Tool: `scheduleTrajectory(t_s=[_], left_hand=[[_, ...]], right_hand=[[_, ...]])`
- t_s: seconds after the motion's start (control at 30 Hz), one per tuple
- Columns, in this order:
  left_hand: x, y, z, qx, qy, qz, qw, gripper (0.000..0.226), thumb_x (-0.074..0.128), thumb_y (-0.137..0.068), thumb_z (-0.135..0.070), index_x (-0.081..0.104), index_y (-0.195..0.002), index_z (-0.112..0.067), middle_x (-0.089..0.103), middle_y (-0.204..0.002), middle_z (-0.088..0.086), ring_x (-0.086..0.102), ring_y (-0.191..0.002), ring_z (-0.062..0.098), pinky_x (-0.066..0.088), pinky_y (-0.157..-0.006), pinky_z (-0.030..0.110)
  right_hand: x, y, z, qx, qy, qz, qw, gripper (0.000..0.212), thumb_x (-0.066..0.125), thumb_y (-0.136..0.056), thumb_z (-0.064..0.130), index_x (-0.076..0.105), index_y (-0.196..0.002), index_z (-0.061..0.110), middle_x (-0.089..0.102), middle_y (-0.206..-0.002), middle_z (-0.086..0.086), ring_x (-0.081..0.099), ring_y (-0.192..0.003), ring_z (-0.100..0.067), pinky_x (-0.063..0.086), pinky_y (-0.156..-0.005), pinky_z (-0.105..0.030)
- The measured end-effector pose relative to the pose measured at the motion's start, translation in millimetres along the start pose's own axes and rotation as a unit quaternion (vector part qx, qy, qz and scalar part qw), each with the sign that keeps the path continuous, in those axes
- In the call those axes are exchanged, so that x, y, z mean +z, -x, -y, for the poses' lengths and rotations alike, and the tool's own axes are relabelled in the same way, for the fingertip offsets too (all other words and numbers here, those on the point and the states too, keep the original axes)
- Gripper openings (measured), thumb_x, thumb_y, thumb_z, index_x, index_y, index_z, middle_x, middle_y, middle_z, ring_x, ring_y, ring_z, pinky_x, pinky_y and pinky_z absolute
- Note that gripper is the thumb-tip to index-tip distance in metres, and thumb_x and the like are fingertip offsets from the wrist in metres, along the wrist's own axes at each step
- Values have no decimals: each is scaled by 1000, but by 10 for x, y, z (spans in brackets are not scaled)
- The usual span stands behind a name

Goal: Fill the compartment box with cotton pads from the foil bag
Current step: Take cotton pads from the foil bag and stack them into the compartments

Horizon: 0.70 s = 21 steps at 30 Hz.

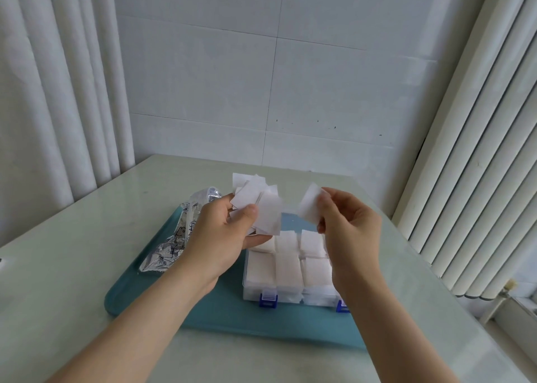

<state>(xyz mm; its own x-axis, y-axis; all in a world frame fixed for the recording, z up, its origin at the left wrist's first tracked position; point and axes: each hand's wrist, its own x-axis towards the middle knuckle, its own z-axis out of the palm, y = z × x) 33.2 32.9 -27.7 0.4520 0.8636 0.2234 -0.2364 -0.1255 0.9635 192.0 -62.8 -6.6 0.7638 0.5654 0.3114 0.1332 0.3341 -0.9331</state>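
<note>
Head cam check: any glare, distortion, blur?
Head view: soft even light, faint shadows; wide-angle bends the curtains and radiator at the edges; glare on the foil bag; white cotton pads blend into the compartment box, low contrast; left hand and right hand sharp.

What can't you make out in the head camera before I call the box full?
- Head view: the far rows of the compartment box are hidden behind the left hand and the cotton pads it grips.
- Head view: the box's right side is covered by the right hand, which pinches a single pad.
- Head view: the inside of the foil bag does not show.
- Head view: the gripped pads overlap, so they cannot be counted.
</note>
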Motion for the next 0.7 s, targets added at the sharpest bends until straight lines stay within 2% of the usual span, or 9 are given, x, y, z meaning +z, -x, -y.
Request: scheduleTrajectory(t_s=[0.1,0.2,0.37,0.5,0.6,0.7], left_hand=[[17,13,-9,2,1,11,1000,26,52,-110,-8,71,-127,-12,80,-115,3,78,-105,23,65,-84,38],[30,17,-10,0,2,22,1000,26,51,-110,-8,69,-128,-11,79,-114,7,78,-104,24,66,-84,40],[38,12,-7,-21,22,44,999,26,51,-111,-12,66,-132,-11,78,-118,10,78,-105,28,65,-89,44],[52,33,-22,-12,35,74,997,25,51,-111,-16,66,-131,-10,78,-118,10,78,-105,30,64,-90,42],[44,33,-15,5,10,76,997,25,62,-106,-16,67,-131,-11,78,-119,7,78,-106,27,64,-90,40],[21,5,20,21,-19,44,999,27,65,-105,-13,68,-132,-13,79,-118,4,77,-107,24,65,-89,43]], right_hand=[[24,39,25,6,-11,73,997,10,72,-97,11,81,-95,12,77,-81,-2,60,-63,-12,52,-63,-25],[72,96,-7,-29,53,128,990,6,76,-95,9,81,-96,11,80,-84,-2,72,-68,-14,57,-64,-25],[96,118,-53,-52,113,111,986,2,81,-91,15,81,-93,15,79,-81,3,75,-67,-18,61,-62,-31],[110,133,-66,-59,140,100,983,4,83,-90,19,79,-90,20,78,-76,5,75,-66,-17,63,-67,-41],[122,139,-79,-65,144,93,983,6,84,-89,23,78,-91,22,77,-74,5,74,-66,-17,63,-68,-42],[131,138,-75,-48,149,91,983,10,80,-90,25,76,-99,25,77,-78,5,75,-69,-16,63,-68,-37]])
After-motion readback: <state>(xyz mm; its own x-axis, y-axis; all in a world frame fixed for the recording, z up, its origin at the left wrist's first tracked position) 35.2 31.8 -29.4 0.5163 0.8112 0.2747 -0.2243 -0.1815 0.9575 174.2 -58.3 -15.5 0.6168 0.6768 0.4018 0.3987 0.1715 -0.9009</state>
